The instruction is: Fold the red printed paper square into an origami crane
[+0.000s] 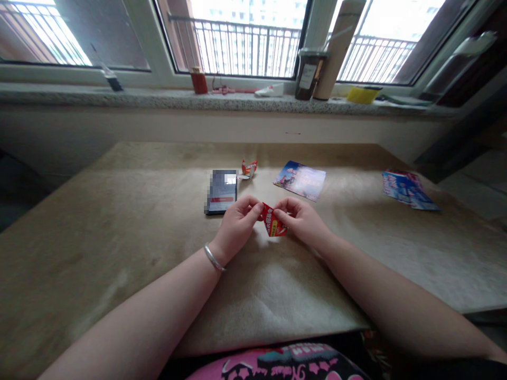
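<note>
Both my hands meet over the middle of the table, pinching a small piece of folded red printed paper (274, 222) with white and yellow lettering. My left hand (241, 216) grips its upper left corner between thumb and fingers. At the upper right edge, my right hand (298, 215) holds it the same way. Just beyond my left hand lies a phone (222, 192) with its screen lit. A folded red and white paper shape (249, 169) stands behind the phone's right corner.
The wide table (130, 227) reaches to the wall. A blue and pink printed sheet (301, 179) lies beyond my right hand; several similar leaflets (410, 190) are fanned at the right. On the granite sill (158, 100) stand a red jar (198, 81) and a dark lidded container (307, 76).
</note>
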### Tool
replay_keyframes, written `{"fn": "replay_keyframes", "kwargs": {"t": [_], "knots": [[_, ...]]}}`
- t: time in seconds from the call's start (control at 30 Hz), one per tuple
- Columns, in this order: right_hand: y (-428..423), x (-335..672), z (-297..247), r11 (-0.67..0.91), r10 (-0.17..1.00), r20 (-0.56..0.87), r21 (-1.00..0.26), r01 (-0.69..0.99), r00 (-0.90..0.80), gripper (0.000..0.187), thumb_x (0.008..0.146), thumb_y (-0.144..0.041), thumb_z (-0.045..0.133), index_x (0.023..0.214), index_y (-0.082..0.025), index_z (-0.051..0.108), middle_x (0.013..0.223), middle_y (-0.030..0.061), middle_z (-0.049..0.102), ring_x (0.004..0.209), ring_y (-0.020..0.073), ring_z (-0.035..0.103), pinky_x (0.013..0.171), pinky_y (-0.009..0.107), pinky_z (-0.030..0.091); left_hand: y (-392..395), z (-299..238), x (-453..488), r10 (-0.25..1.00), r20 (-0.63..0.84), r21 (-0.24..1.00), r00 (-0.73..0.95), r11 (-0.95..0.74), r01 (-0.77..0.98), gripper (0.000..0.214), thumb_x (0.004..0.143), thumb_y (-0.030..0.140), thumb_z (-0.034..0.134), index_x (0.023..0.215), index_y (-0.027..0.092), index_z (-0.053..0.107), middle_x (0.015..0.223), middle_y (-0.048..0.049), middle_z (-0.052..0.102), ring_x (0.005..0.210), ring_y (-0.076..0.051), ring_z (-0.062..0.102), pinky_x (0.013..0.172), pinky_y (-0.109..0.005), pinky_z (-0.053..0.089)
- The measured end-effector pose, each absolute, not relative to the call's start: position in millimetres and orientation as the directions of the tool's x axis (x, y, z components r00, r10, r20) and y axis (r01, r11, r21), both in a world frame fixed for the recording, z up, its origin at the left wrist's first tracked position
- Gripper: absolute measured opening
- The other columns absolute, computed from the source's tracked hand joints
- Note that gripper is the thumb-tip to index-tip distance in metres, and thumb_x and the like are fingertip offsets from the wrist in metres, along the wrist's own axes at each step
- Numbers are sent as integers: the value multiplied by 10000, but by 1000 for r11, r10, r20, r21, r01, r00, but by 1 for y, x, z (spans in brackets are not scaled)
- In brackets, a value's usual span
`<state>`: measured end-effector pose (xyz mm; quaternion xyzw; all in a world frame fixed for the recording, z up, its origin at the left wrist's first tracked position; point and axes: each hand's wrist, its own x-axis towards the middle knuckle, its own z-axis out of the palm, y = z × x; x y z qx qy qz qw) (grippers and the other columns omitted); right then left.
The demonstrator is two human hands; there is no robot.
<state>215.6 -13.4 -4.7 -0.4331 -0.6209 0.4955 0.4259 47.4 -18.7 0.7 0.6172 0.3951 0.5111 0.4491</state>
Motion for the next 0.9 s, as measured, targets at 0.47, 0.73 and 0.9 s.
{"fn": "replay_keyframes", "kwargs": {"t": [0.47,0.73,0.9], "knots": [[-14,216,-6,169,959,142,-981,96,-245,244,748,-408,615,780,-180,534,684,-15,570,588,104,548,551,242,454,-15,-5,46,946,256,964,197,-264,17,267,769,410,638,850,162,582,750,-6,624,660,-120,591,623,-225,484],[-21,216,1,345,934,299,-899,271,-198,121,784,-297,590,822,-183,573,710,-5,576,632,113,567,587,258,476,-16,-4,47,936,292,950,195,-307,53,208,759,340,650,861,164,604,750,-9,636,660,-123,608,608,-222,491],[-22,217,2,458,889,407,-809,368,-212,60,776,-218,582,826,-187,592,741,-4,582,663,112,572,598,247,475,-17,-2,48,923,327,942,204,-336,15,181,761,311,644,848,155,614,785,-7,616,697,-112,590,655,-221,492]]}}
